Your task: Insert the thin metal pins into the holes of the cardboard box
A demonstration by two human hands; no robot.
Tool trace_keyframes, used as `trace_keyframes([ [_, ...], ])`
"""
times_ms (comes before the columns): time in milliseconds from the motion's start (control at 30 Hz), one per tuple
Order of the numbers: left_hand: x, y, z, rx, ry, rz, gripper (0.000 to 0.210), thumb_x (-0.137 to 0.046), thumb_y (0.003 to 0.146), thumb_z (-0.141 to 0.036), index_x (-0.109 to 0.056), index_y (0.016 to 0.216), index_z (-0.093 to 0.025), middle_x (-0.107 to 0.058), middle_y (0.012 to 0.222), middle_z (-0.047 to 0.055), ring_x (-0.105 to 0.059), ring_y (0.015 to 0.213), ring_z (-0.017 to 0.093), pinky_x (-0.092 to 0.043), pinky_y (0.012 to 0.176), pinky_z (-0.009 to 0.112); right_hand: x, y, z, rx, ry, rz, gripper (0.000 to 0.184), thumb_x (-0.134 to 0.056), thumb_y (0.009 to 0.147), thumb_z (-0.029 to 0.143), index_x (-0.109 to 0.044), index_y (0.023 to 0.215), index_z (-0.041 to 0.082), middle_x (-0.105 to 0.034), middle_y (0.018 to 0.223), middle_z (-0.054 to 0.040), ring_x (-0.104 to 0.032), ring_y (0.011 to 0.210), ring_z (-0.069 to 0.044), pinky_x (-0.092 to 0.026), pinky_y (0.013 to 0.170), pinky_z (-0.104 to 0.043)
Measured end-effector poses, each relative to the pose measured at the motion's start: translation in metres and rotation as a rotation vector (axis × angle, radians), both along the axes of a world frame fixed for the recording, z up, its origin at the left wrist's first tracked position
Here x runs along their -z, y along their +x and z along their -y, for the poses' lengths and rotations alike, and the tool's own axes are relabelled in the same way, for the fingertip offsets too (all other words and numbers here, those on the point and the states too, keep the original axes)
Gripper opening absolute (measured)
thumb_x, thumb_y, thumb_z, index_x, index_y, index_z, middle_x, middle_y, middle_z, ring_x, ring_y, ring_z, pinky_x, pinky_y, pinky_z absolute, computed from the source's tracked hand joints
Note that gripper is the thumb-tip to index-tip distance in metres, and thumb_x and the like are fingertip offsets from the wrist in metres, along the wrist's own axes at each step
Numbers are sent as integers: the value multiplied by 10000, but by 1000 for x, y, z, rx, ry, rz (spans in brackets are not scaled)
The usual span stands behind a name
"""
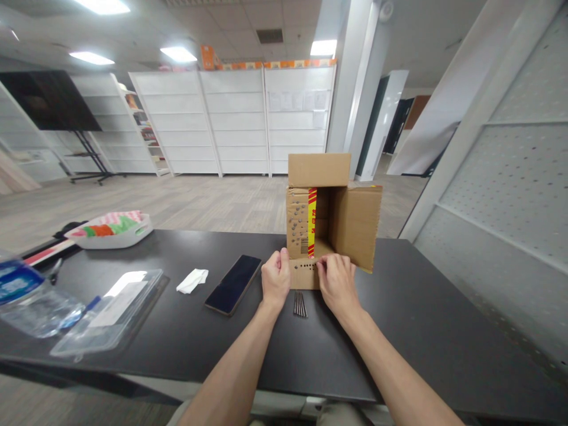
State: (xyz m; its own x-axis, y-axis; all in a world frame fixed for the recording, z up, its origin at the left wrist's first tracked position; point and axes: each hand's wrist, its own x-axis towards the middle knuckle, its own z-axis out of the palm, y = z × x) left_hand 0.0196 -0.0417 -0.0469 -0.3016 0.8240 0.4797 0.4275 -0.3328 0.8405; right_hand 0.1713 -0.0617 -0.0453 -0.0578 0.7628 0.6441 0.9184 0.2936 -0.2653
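An open cardboard box (298, 204) stands on the dark table, its flaps folded outward. Its left flap carries several round metal heads and a strip of yellow and red tape (312, 222). Along the low front flap (306, 283) runs a row of small dark holes with one metal head at the left. My left hand (276, 275) is closed on the left edge of that flap. The fingers of my right hand (338, 281) are pinched together at the right end of the row; what they hold is hidden. Several thin metal screws or nails (300, 304) lie side by side below the flap.
Left of my hands lie a phone (234, 285), a crumpled white tissue (192, 281) and a clear plastic case (110, 313). A water bottle (35, 302) lies at the far left, with a white basket (128, 239) of colourful cloth behind. A perforated panel (510, 195) rises at the right.
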Motion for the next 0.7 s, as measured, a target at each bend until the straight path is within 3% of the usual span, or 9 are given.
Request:
trace_keyframes([
  [333,-1,0,1,12,5,25,431,-411,885,-450,-297,559,-192,-306,514,-55,-274,503,81,-228,493,217,-2,-1,3,-39,12,28,204,-386,947,229,-580,1004,203,-582,925,-76,-450,889,-235,-312,756,-345],
  [567,-2,0,1,14,3,24,435,-404,888,-452,-284,561,-192,-298,512,-56,-273,504,81,-225,491,219,-2,0,2,-51,18,15,235,-364,953,243,-592,957,185,-573,891,-87,-466,871,-237,-342,752,-355],
  [700,-3,0,2,14,10,22,441,-401,887,-461,-282,557,-194,-292,506,-57,-271,500,80,-228,491,221,-3,-1,2,-155,29,-60,237,-348,956,226,-576,965,163,-574,902,-102,-500,873,-231,-392,754,-355],
])
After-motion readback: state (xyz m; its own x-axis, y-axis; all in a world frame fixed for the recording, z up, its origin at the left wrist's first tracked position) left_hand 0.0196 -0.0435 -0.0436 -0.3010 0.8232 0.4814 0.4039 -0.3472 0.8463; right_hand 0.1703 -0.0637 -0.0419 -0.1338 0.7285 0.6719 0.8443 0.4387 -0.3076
